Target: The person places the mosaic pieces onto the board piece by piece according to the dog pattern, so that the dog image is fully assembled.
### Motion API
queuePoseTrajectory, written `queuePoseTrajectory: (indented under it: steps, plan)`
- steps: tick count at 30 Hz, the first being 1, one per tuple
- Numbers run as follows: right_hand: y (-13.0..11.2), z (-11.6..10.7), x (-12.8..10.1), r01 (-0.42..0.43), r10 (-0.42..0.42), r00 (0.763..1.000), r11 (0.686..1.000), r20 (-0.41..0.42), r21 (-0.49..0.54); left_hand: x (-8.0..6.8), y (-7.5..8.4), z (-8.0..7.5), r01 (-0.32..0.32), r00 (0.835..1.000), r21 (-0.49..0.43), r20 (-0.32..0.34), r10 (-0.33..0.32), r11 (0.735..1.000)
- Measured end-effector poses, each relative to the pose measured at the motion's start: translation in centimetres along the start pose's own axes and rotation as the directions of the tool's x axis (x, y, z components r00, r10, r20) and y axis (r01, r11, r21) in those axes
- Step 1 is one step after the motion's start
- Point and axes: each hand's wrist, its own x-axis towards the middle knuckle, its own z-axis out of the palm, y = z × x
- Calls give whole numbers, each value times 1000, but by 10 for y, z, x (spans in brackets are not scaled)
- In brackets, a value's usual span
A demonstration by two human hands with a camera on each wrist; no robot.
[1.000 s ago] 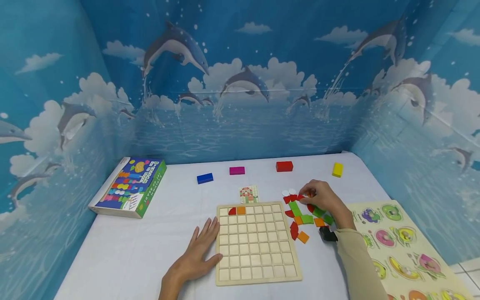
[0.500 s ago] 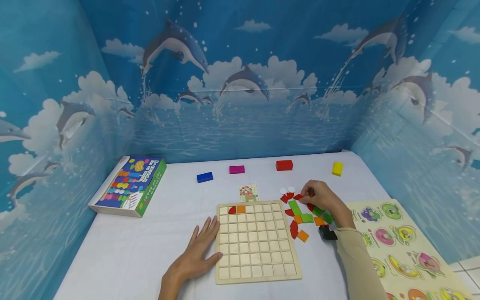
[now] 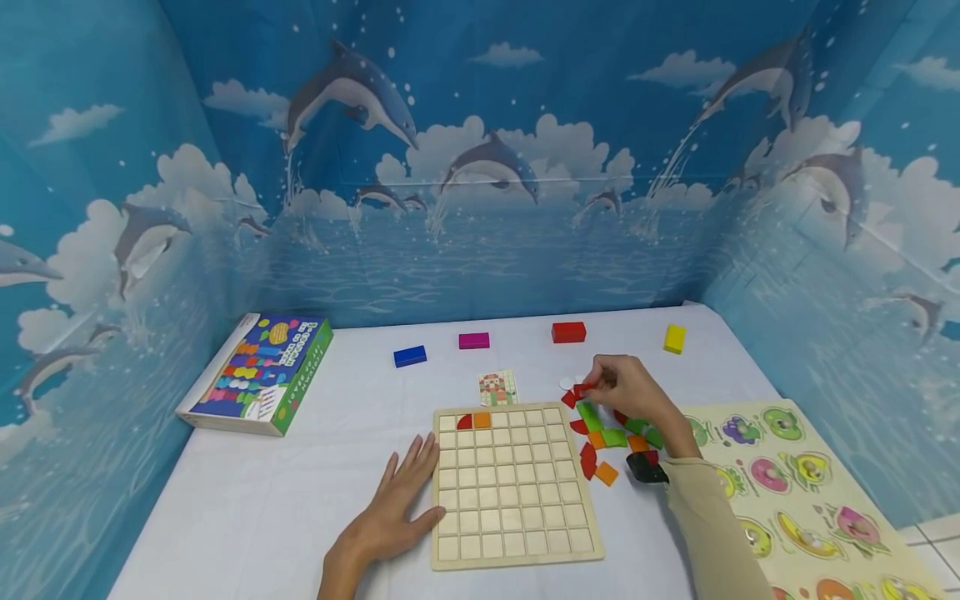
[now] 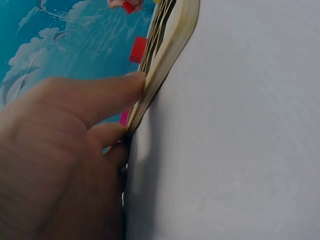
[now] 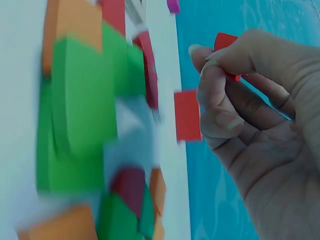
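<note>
My left hand [image 3: 397, 508] lies with fingers spread against the left edge of a wooden grid board [image 3: 517, 561]; in the left wrist view its thumb touches the board's rim [image 4: 172, 50]. A red quarter-round tile [image 3: 465, 422] and an orange square tile [image 3: 482, 421] sit in the board's top row. My right hand [image 3: 633, 392] pinches a small red tile [image 5: 224, 41] between thumb and fingers, above the loose pile. In that pile are green tiles [image 3: 615, 438], orange tiles [image 3: 606, 473] and red tiles [image 3: 588, 460]. A small pattern card [image 3: 498, 388] lies just beyond the board.
Blue [image 3: 410, 356], magenta [image 3: 474, 341], red [image 3: 568, 332] and yellow blocks [image 3: 675, 339] stand along the back of the table. A puzzle box [image 3: 258, 375] lies at the left. A fruit picture board [image 3: 813, 500] lies at the right, partly under the right sleeve [image 3: 712, 525].
My right hand has lifted from the pile and shifted left toward the board, with a red tile in its fingertips. The left hand has stayed in place.
</note>
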Motion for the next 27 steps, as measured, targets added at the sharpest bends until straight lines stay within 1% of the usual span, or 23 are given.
queuePoseTrajectory:
  steps: [4,10,13,16,20,24,27]
  plan:
    - [-7,14,5,53,-55,998,997,37,62,0,-1,1,7,1000,4,0,-7,1000]
    - [-21,38,12,90,-97,991,993,91,78,0,-1,0,9,1000,-4,2,-9,1000]
    - [-32,54,15,139,-147,984,986,99,89,0,0,-1,12,1000,-3,3,-12,1000]
    - [-44,69,18,204,-213,972,975,100,90,0,0,-1,12,1000,6,3,-12,1000]
    - [-51,85,24,288,-292,953,956,85,61,0,0,-1,7,1000,14,4,-7,1000]
    - [-56,93,29,299,-298,952,954,74,-7,0,1,-1,6,1000,0,1,-6,1000]
    - [-60,96,30,288,-281,954,956,107,-57,1,1,0,7,1000,-1,2,-7,1000]
